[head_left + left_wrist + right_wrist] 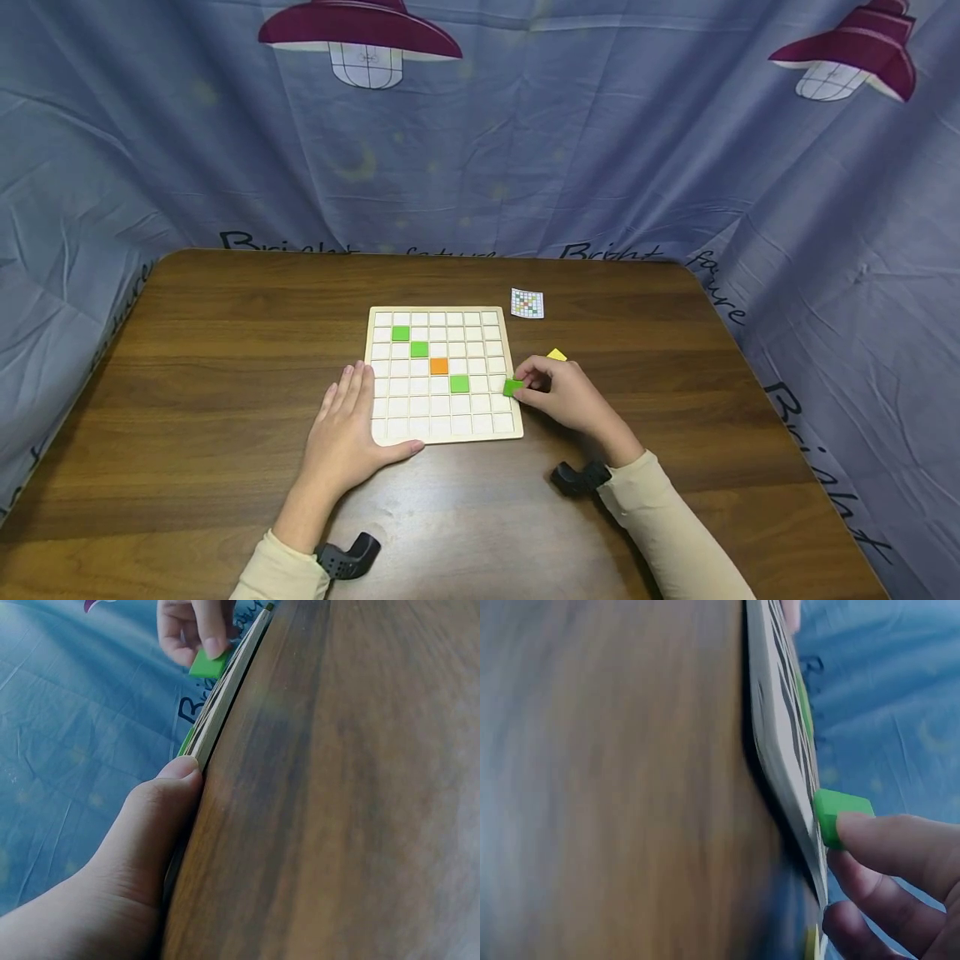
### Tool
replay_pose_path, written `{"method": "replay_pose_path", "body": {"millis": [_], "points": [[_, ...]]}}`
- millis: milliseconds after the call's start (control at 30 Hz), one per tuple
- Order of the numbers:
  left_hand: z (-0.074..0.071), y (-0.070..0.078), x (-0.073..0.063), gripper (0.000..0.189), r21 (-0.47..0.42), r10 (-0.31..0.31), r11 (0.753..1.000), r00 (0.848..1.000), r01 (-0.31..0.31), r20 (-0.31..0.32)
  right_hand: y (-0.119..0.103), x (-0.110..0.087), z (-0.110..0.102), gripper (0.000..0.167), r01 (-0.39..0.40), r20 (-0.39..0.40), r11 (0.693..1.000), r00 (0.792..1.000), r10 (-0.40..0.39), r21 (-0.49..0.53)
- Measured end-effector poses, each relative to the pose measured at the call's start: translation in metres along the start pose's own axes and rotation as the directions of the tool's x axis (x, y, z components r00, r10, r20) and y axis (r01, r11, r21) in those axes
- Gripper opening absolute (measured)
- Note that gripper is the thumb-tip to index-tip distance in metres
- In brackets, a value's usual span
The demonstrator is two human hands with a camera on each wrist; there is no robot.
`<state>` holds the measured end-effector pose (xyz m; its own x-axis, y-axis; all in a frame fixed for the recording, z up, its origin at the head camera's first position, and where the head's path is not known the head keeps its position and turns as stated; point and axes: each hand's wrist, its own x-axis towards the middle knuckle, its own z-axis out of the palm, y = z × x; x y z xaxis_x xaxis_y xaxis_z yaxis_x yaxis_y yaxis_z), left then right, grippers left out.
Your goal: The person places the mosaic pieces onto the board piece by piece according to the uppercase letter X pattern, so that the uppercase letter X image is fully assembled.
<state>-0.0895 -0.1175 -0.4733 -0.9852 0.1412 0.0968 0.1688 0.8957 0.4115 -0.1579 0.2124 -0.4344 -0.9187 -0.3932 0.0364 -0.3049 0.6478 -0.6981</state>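
A light wooden grid board (439,406) with white squares lies on the table. Green tiles (401,333) fill three of its squares, and an orange tile (438,367) sits in line between them. My left hand (342,437) lies flat at the board's left side, its straight fingers along that edge and its thumb at the near edge. Between thumb and fingers, my right hand (558,393) pinches another green tile (840,812) over the board's right edge. The tile is tilted in the right wrist view.
A small card (527,304) printed with a coloured grid pattern lies beyond the board's far right corner. Partly hidden behind my right hand is a yellow piece (557,355). The brown wooden table (247,333) ends at a blue curtain (480,167).
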Motion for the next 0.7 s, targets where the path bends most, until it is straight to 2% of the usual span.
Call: {"method": "replay_pose_path", "body": {"millis": [133, 300, 700], "points": [[0.001, 0.000, 0.000, 0.137, 0.006, -0.002, 1.000, 1.000, 0.002, 0.003, -0.009, 0.004, 0.012, 0.013, 0.037, 0.052, 0.999, 0.998, -0.038, 0.025], [0.001, 0.000, 0.001, 0.137, 0.008, 0.000, 1.000, 1.000, 0.000, -0.003, -0.018, 0.010, 0.024, 0.011, 0.093, 0.081, 0.996, 0.992, -0.092, -0.007], [0.001, 0.000, 0.000, 0.137, 0.011, -0.005, 1.000, 1.000, 0.005, 0.004, -0.019, 0.007, 0.031, 0.010, 0.206, 0.047, 0.974, 0.978, -0.202, -0.091]]}}
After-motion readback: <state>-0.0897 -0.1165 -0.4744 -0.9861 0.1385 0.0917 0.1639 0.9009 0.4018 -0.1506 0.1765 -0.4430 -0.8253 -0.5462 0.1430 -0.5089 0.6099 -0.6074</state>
